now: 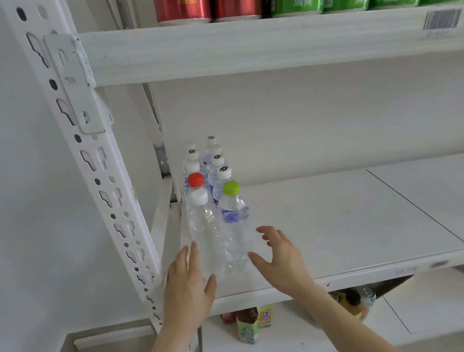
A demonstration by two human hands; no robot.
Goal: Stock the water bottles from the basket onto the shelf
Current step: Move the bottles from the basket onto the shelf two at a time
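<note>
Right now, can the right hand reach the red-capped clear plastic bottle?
Probably not its body: the red-capped clear plastic bottle stands behind the front white-capped bottle, with the green-capped bottle nearer the right hand. Only its cap looks free.

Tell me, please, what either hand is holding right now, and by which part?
Nothing is gripped. The left hand lies open against the lower body of the white-capped bottle; the right hand hovers open beside the green-capped bottle.

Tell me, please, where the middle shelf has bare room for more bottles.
Bare shelf board stretches from the right hand rightward, across the seam. The left end by the upright is crowded: two rows of water bottles.
</note>
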